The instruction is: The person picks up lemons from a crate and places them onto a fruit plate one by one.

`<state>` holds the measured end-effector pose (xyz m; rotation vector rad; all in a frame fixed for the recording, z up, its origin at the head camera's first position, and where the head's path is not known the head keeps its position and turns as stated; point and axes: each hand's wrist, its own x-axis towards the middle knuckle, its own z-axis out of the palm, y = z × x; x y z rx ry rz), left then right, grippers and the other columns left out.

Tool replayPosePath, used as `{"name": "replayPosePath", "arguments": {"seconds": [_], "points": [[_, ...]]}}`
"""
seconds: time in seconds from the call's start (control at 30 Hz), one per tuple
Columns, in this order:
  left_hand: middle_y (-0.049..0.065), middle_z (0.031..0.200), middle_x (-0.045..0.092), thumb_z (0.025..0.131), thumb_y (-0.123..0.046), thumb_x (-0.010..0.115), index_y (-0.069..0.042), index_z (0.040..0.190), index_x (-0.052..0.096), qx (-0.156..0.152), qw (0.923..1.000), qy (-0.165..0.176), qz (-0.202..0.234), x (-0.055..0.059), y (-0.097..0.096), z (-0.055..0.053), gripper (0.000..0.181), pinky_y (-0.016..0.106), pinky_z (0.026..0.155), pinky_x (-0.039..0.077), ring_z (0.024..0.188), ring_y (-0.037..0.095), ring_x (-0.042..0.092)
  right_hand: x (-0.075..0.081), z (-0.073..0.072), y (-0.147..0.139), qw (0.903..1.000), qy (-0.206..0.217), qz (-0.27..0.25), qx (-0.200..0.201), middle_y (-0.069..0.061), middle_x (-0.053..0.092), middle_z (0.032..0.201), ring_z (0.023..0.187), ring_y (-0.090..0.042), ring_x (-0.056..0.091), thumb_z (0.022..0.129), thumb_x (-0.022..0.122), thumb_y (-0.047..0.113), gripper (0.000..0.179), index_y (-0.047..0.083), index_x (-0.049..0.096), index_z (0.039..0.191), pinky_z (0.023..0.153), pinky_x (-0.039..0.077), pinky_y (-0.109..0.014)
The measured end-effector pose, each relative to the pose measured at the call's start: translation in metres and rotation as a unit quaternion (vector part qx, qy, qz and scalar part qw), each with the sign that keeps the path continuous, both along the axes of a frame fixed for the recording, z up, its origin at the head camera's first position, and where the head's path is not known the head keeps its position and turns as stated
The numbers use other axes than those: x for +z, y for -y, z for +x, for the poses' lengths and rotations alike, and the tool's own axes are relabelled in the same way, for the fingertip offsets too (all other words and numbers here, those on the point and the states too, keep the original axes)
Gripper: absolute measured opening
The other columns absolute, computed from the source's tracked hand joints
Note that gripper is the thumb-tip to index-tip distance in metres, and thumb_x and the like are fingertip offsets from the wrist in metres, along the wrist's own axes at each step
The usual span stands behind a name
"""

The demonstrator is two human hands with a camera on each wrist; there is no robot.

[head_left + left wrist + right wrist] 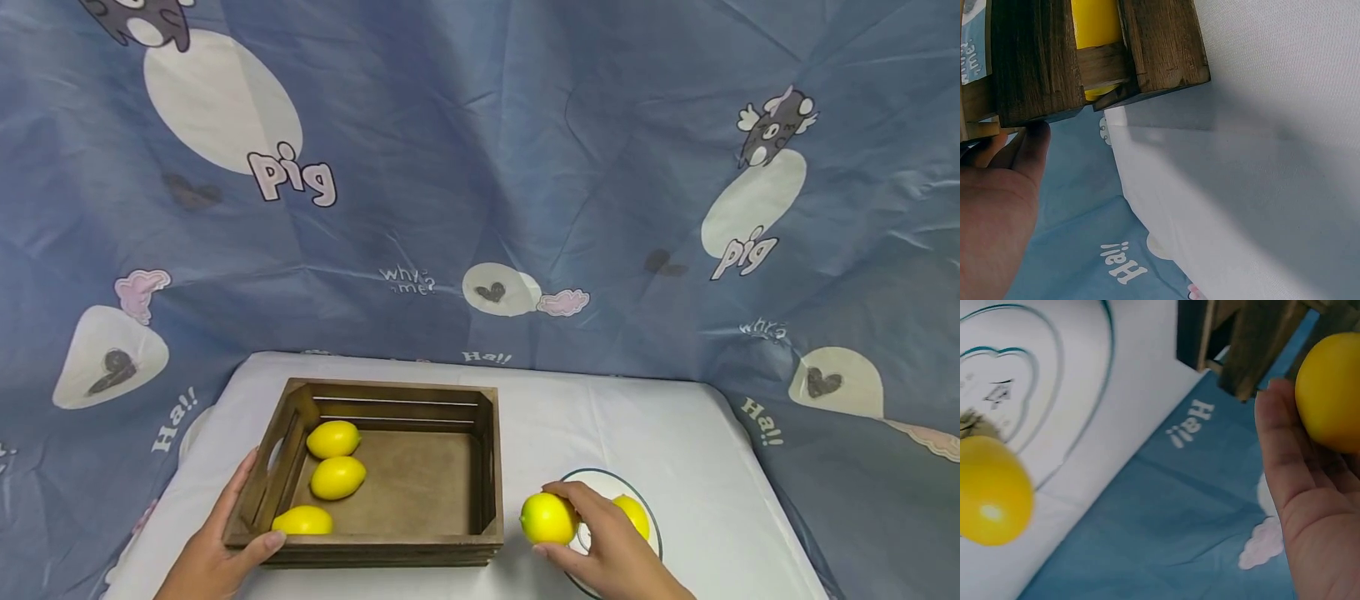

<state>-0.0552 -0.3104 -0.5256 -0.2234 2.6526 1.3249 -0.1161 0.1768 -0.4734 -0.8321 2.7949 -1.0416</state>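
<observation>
A brown wooden slatted crate [405,552] stands on the left part of the white table. Its front left corner is gripped by my left hand [210,546], thumb over the rim and fingers along the outer side. Three yellow lemons lie inside along the left wall: a back one [333,439], a middle one [338,477] and a front one [303,521], partly hidden by the front wall. My right hand [615,550] pinches another lemon [546,518] between thumb and fingers, right of the crate and overlapping the plate's left edge in the head view.
A clear-looking round plate [600,481] with a dark green rim lies under the right hand, bearing one lemon [991,490]. The white tablecloth [645,417] covers the table. Behind and around it hangs a blue printed curtain [420,192].
</observation>
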Motion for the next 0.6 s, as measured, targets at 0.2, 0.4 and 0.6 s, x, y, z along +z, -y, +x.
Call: {"name": "replayPosePath", "arguments": {"seconds": [0.2, 0.4, 0.6], "points": [[0.035, 0.169, -0.001, 0.104, -0.035, 0.066, -0.029, 0.167, -0.018, 0.000, 1.0000, -0.007, 0.003, 0.000, -0.002, 0.000, 0.105, 0.090, 0.090, 0.030, 0.137, 0.073, 0.023, -0.013, 0.002, -0.010, 0.9984, -0.008, 0.023, -0.052, 0.019, 0.063, 0.122, 0.097, -0.002, 0.059, 0.087, 0.085, 0.048, 0.055, 0.018, 0.063, 0.129, 0.086, 0.057, -0.028], [0.034, 0.169, -0.003, 0.104, -0.037, 0.066, -0.030, 0.166, -0.019, 0.006, 1.0000, 0.000, 0.001, 0.000, -0.002, 0.001, 0.106, 0.090, 0.090, 0.029, 0.137, 0.073, 0.023, -0.022, 0.000, -0.019, 0.9897, 0.007, 0.083, -0.117, 0.013, 0.065, 0.120, 0.099, -0.005, 0.059, 0.083, 0.086, 0.053, 0.061, 0.018, 0.064, 0.129, 0.089, 0.058, -0.035], [0.034, 0.169, -0.002, 0.103, -0.035, 0.067, -0.029, 0.167, -0.017, 0.006, 0.9999, -0.011, 0.007, -0.001, -0.002, 0.001, 0.106, 0.090, 0.090, 0.029, 0.137, 0.073, 0.022, -0.032, -0.003, -0.028, 0.9837, 0.004, 0.097, -0.151, 0.007, 0.065, 0.122, 0.103, -0.007, 0.058, 0.081, 0.092, 0.033, 0.060, 0.013, 0.066, 0.131, 0.091, 0.056, -0.038]]}}
